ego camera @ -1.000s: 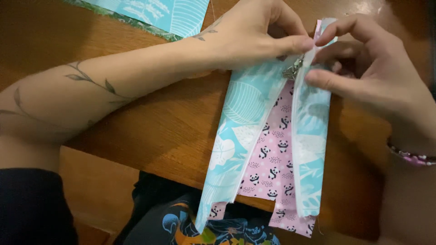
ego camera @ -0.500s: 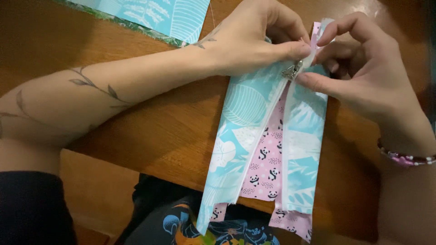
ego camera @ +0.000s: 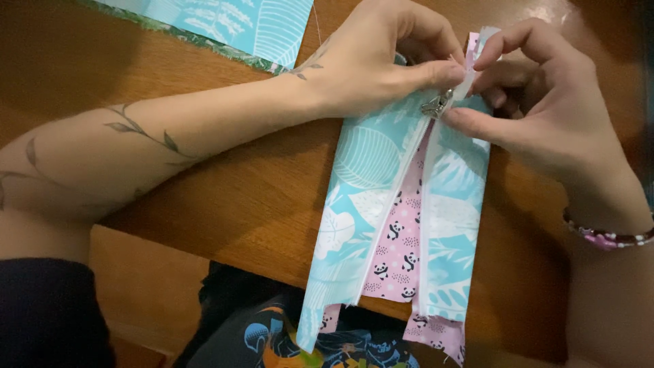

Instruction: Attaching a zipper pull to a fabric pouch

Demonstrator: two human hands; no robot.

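While hands [ego camera: 463,82] pinch zipper pouch [ego camera: 402,218], blue leaf-print cloth [ego camera: 238,24] beyond

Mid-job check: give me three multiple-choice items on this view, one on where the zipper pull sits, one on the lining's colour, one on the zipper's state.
1. Where is the zipper pull?
A. at the far end of the pouch, by the fingertips
B. at the end hanging over the table edge
C. lying loose on the table

2. What colour is the lining between the zipper tapes?
A. yellow with stripes
B. pink with pandas
C. plain green

3. What state is the zipper in?
A. closed all along
B. open below the pull
C. torn off the cloth

Answers:
1 A, the metal pull lies between the left hand and right hand.
2 B, pink panda cloth shows in the gap.
3 B, the two white tapes spread apart toward the table edge.
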